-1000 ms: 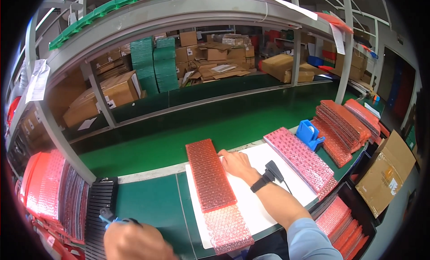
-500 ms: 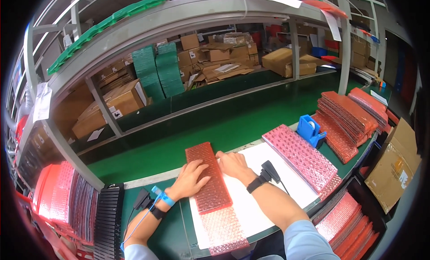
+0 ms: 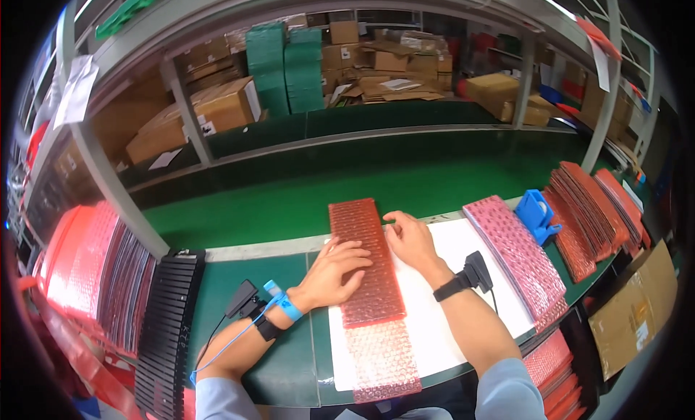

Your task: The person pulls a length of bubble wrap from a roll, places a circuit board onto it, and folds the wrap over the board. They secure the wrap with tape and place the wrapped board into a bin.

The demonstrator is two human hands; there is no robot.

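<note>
Scanning scene, big to small:

shelving: grey metal rack (image 3: 217, 29) behind the belt, loaded with brown cardboard boxes (image 3: 217, 108) and green flat cartons (image 3: 289, 65); box contents not visible.
belt: green conveyor strip (image 3: 289, 203), running past the far edge of the work area.
tabletop: green mat (image 3: 232, 347) with a white sheet (image 3: 463, 253) laid over the middle.
stacks: red bubble-wrap bags piled at far right (image 3: 586, 210); one long pink bubble bag (image 3: 514, 253) lying on the sheet's right edge; more red and dark sleeves at left (image 3: 87, 268).
tray: black ribbed plastic tray (image 3: 170, 326), left of the mat; looks empty, slots hard to read.
work piece: long red bubble-wrap pouch (image 3: 365, 261) lying lengthwise on the white sheet, overlapping a paler pink bubble bag (image 3: 384, 362) near the front edge. What's inside, cannot tell.
left hand (image 3: 337, 268): flat, fingers spread, pressing the pouch's left edge. Blue wrist strap (image 3: 286, 304) with a cord trailing off.
right hand (image 3: 409, 239): flat, fingers loosely apart, resting at the pouch's right edge near the top.
risk: my guess, uneven pressure skews the pouch off the lower bag; the trailing cord could snag the tray corner.
</note>
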